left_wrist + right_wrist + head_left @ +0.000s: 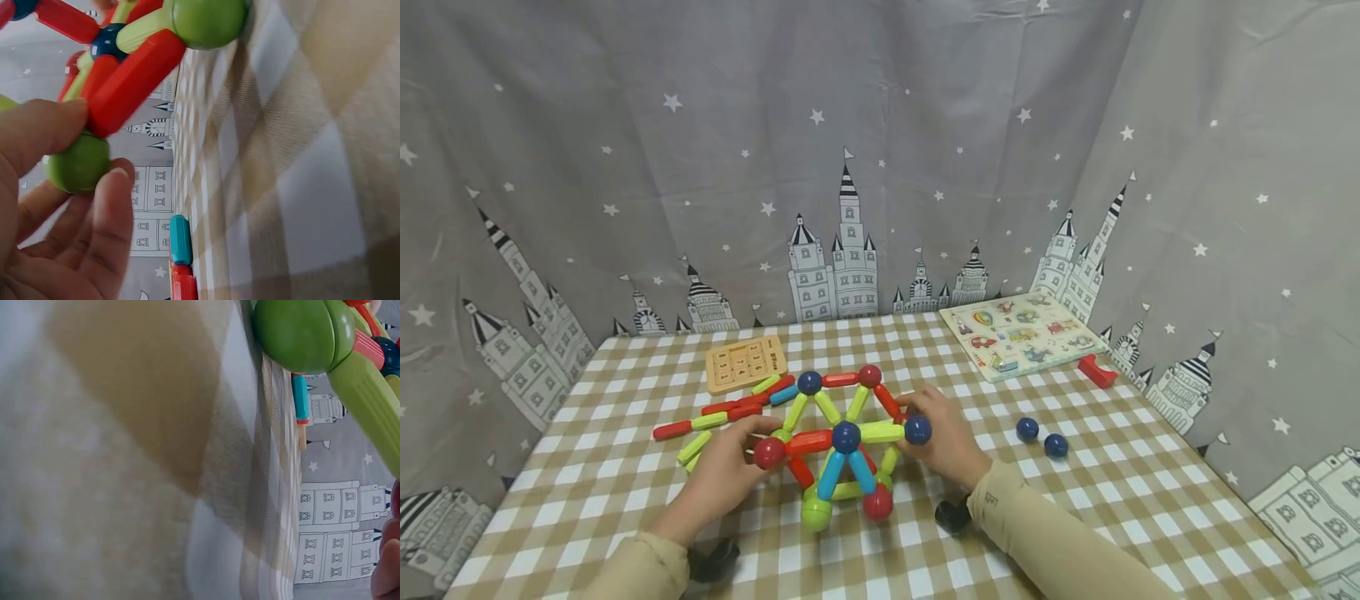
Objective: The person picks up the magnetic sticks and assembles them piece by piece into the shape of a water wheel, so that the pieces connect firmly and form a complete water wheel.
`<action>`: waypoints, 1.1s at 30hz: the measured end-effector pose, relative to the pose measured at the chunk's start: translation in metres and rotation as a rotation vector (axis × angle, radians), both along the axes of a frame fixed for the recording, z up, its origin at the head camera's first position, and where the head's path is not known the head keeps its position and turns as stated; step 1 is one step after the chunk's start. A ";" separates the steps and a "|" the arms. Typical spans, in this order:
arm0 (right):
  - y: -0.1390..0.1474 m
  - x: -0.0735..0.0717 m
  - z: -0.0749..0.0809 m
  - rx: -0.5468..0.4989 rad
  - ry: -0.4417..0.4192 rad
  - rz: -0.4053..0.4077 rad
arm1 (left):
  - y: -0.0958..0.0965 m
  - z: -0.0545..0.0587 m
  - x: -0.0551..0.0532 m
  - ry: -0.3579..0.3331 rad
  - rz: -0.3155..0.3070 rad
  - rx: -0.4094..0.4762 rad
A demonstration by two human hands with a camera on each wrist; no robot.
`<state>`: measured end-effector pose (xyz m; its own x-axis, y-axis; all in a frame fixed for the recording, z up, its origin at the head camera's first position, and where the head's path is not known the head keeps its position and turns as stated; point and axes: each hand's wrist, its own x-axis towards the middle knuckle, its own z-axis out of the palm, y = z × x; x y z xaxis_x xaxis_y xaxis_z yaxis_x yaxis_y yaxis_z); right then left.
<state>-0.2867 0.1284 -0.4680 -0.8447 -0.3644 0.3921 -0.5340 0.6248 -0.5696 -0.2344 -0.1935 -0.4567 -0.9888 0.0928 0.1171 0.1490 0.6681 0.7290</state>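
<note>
A magnetic rod-and-ball structure (846, 437) stands between both hands in the head view, with red, yellow-green and blue rods joining red, blue and green balls. My left hand (726, 467) holds its left side; in the left wrist view the thumb and fingers are around a green ball (78, 164) at the end of a red rod (134, 84). At the opposite side my right hand (942, 437) grips the structure near a blue ball (917, 430), its fingertips partly hidden behind. The right wrist view shows only some fingertips (389, 559) beside a yellow-green rod (369, 409).
Loose rods (730, 412) lie left of the structure, near a wooden number puzzle (720, 383). Two blue balls (1027, 429) rest on the right of the checked tablecloth (1120, 500). A picture board (1037, 329) and a red block (1097, 372) are at the back right.
</note>
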 end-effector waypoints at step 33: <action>0.023 0.053 -0.003 0.045 0.385 0.237 | 0.000 -0.009 0.050 0.555 -0.241 -0.208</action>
